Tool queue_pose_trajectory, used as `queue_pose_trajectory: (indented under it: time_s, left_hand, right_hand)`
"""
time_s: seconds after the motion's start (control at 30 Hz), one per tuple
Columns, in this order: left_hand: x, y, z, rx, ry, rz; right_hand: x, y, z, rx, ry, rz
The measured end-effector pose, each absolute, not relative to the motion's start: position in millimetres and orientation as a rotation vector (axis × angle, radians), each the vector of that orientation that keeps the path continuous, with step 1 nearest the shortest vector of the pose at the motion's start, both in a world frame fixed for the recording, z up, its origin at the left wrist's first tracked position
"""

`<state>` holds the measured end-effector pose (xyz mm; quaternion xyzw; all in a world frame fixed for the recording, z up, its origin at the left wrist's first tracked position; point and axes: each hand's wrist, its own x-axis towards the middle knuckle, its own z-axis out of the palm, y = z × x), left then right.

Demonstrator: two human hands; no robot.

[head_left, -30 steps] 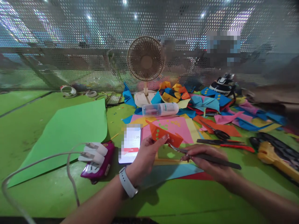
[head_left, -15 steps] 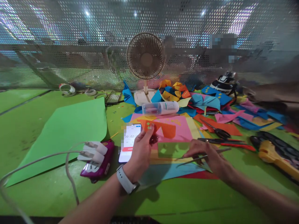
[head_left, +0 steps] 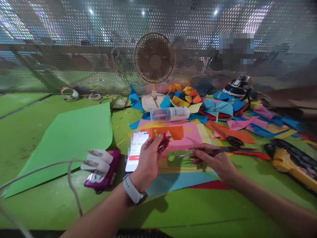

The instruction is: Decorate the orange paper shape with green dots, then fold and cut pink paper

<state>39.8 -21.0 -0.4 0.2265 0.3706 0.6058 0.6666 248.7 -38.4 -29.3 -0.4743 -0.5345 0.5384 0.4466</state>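
Pinched between the thumb and fingers of my left hand [head_left: 152,153] is an orange paper piece [head_left: 175,133] with small green squares near the thumb. My right hand [head_left: 213,160] is closed on a thin metal tool [head_left: 186,155], its tip pointing left, a little below the orange paper. Under both hands lie stacked coloured sheets, with a pink sheet [head_left: 195,135] on top and a light blue sheet [head_left: 180,181] lower down. A lit phone [head_left: 135,155] lies partly behind my left hand.
A green sheet [head_left: 74,132] and a purple power adapter [head_left: 106,175] are on the left. Behind the sheets are a clear bottle [head_left: 169,114], a fan [head_left: 155,61] and folded papers [head_left: 183,96]. Black scissors [head_left: 232,140] and a yellow-black tool [head_left: 284,162] lie right.
My right hand has moved up and left, and the metal tool has turned so its tip is nearer the orange paper. The orange paper has shifted slightly left in my left hand.
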Motion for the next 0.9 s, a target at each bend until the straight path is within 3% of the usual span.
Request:
queue_pose_trajectory:
  time_s: [0.9]
  left_hand:
    - [41.4,-23.4,-2.3,0.526,0.938,1.211]
  right_hand:
    - [242.2,-43.5,-35.6,-1.141,-1.867,0.742]
